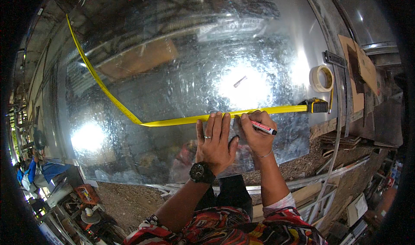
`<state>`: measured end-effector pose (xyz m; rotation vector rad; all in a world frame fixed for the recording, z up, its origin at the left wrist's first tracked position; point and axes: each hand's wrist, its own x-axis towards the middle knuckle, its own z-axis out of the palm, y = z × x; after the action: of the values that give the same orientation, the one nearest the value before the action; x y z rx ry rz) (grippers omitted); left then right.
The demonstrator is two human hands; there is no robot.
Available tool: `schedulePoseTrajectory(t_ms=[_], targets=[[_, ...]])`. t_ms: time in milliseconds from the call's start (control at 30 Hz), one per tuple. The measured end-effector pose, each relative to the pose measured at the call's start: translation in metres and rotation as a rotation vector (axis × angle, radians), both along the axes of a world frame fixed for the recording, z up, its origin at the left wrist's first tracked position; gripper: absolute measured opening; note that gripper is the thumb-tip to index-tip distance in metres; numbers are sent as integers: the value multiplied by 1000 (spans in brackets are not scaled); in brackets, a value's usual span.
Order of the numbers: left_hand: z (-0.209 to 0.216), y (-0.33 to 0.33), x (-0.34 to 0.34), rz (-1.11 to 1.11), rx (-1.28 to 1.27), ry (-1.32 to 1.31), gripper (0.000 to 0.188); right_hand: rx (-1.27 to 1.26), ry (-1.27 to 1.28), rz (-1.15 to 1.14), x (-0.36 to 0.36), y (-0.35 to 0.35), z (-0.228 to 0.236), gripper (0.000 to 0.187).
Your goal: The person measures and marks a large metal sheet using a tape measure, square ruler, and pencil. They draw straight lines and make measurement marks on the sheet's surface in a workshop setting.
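Note:
A shiny metal sheet (142,154) lies before me, with a yellow measuring tape (173,121) pulled out across it. The blade bends sharply at the left and runs on toward the far left corner. At the right end sits its black and yellow case (317,106). My left hand (216,143) lies flat, fingers outstretched, its fingertips touching the blade. Just right of it, my right hand (260,135) grips a red and white marker (263,127) with a black end. The marker's tip is hidden behind my fingers, close to the blade's near edge.
A roll of masking tape (321,78) rests on the sheet's right side, beside a metal square (335,59). A small dark stick-like piece (240,81) lies farther in. Cardboard (359,70) is at the right. An orange crate (87,195) stands on the ground at lower left.

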<state>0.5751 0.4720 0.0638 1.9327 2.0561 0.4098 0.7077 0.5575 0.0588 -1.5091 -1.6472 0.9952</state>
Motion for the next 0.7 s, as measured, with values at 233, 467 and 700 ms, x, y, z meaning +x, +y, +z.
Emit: schedulePoseTrajectory(t_ms=[233,467,700], targets=[[-1,1,0,4,-3,-9,73,197,95,53,-4,3,-4,24],[-1,0,0,-8,-12,-12,77,180,138,57,-7,3,-2,24],[-1,-1,0,-10,-10,-9,77,185,44,55,-4,2,-5,22]])
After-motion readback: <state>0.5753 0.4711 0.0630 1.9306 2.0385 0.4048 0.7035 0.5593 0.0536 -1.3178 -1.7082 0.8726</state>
